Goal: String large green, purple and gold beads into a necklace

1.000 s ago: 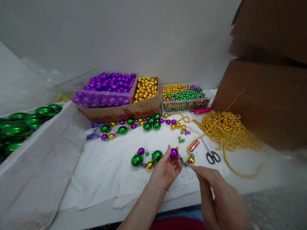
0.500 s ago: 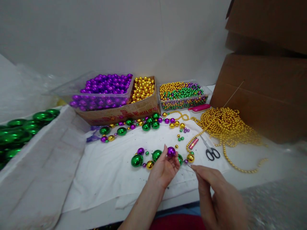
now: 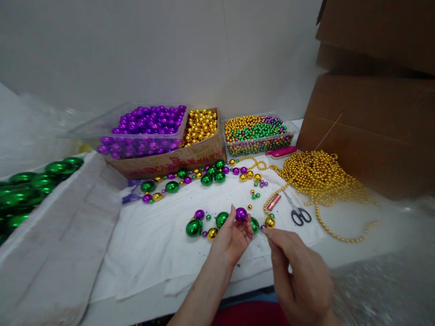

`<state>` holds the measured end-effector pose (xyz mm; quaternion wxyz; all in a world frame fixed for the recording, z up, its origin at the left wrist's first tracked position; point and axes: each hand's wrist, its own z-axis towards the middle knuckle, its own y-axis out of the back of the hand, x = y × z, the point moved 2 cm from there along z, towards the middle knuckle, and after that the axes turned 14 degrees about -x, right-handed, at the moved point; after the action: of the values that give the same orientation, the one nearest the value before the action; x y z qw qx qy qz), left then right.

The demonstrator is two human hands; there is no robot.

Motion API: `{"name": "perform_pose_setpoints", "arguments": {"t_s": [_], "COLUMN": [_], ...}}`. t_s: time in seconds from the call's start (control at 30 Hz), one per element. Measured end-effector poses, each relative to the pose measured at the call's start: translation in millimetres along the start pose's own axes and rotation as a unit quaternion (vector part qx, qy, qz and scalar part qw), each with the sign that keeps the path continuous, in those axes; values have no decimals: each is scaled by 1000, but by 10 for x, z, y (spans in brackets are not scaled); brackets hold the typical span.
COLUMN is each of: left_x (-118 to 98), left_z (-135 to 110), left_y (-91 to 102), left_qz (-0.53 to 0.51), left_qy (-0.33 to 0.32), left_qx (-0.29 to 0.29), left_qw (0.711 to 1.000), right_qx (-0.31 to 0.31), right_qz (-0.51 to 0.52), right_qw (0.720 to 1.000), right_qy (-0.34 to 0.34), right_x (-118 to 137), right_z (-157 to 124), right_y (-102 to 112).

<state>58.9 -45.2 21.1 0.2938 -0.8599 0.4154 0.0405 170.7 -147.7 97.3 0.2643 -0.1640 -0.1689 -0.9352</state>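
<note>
My left hand (image 3: 233, 237) pinches a shiny purple bead (image 3: 241, 214) between thumb and fingertips, just above the white cloth (image 3: 152, 244). My right hand (image 3: 295, 267) is closed in a pinch close beside it on the right, at the end of a bead strand; what its fingertips hold is too small to make out. Around the hands lie large green beads (image 3: 194, 227), a gold bead (image 3: 270, 222) and small purple and gold beads. A finished strand of green, purple and gold beads (image 3: 190, 176) lies farther back on the cloth.
At the back stand a clear tub of purple beads (image 3: 146, 129), a cardboard box of gold beads (image 3: 200, 127) and a tub of small mixed beads (image 3: 256, 131). Black-handled scissors (image 3: 297, 212), a gold bead chain pile (image 3: 319, 179), cardboard boxes (image 3: 374, 131) right, green balls (image 3: 30, 185) left.
My right hand has slid a little left, closer to the left hand and the purple bead. The left hand has stayed put with the bead; the view shifted slightly.
</note>
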Motion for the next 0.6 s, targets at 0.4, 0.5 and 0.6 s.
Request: {"name": "perform_pose_setpoints", "arguments": {"t_s": [0.4,0.5,0.6], "left_x": [4,0,-2], "left_z": [-27,-48,-68], "left_y": [5,1,5], "left_qz": [-33,-38,-37], "left_qy": [13,15,16], "left_qx": [0,4,6], "left_qw": [999,999,999], "right_qx": [17,15,9], "right_qz": [27,32,38], "right_qw": [999,999,999], "right_qy": [-7,4,12], "right_x": [-46,-44,-42], "right_z": [-121,-132,-142], "right_y": [-249,-269,-296]}}
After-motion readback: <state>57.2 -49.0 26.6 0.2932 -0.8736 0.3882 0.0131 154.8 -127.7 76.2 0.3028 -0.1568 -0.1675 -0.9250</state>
